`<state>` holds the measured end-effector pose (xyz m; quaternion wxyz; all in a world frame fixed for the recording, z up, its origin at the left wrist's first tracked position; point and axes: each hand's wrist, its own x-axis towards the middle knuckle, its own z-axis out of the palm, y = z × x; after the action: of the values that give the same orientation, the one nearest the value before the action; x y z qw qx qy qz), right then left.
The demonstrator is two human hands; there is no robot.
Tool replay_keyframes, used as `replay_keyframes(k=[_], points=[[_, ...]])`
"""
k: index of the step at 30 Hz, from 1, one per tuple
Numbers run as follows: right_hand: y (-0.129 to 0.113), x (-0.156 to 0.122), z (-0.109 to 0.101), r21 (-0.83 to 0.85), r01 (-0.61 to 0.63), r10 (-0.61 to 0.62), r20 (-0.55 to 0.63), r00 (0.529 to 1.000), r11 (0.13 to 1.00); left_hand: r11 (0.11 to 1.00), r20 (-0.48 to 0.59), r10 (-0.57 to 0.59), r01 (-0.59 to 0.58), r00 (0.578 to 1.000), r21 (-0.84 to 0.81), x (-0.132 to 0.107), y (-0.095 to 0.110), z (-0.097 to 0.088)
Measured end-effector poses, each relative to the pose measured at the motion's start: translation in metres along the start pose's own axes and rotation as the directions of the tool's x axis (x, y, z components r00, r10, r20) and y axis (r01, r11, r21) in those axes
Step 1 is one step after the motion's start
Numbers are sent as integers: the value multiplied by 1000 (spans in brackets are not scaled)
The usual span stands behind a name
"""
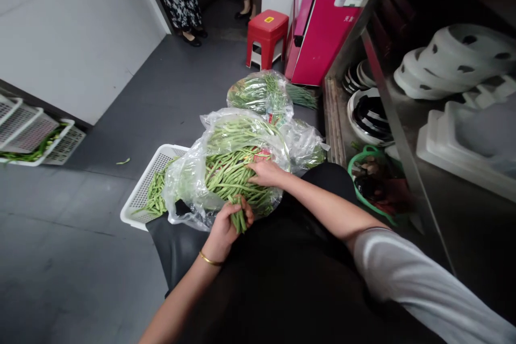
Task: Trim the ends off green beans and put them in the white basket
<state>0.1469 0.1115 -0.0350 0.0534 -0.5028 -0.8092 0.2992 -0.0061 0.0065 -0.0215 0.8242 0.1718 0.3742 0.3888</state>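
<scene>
A large clear plastic bag (187,177) lies open in front of me, full of long green beans (226,169). My left hand (229,219), with a gold bangle at the wrist, is closed around a small bunch of green beans (238,219) at the bag's near edge. Inside the bag, my right hand (266,171) reaches onto the loose beans; its fingertips are partly hidden among them, so I cannot tell whether it grips any. Just left of the bag, a white perforated basket (139,196) holds more green bean pieces (157,193).
Behind the bag lies another plastic bag (258,91) of thin green stalks. A red stool (266,32) stands near a pink cabinet (326,21). On the right are metal shelving with white containers (455,75) and a green basket (355,164). Stacked white baskets (60,145) stand left. Two people stand at the doorway.
</scene>
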Motion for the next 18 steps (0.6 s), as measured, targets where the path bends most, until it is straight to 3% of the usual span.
replay_keyframes(k=[3,7,9,12,15,18], points=[[1,35,-3,-335,18,-3,45,999,942,999,25,-5,6,1000,-47,-2,3,-8],[-3,47,-11,-373,44,-5,105,994,927,998,-54,-17,14,998,-54,0,3,-8],[-2,29,-18,-353,46,-27,57,998,935,999,-156,-35,28,987,-43,4,2,-8],[-2,-26,-22,-193,99,-109,-42,993,976,999,-280,-11,-3,960,-47,13,2,-7],[-8,-81,-7,-17,164,-165,-70,984,986,994,-272,92,-104,958,-29,18,-1,1],[-16,-109,19,124,119,-110,-82,991,985,968,-213,235,-209,948,138,14,-9,11]])
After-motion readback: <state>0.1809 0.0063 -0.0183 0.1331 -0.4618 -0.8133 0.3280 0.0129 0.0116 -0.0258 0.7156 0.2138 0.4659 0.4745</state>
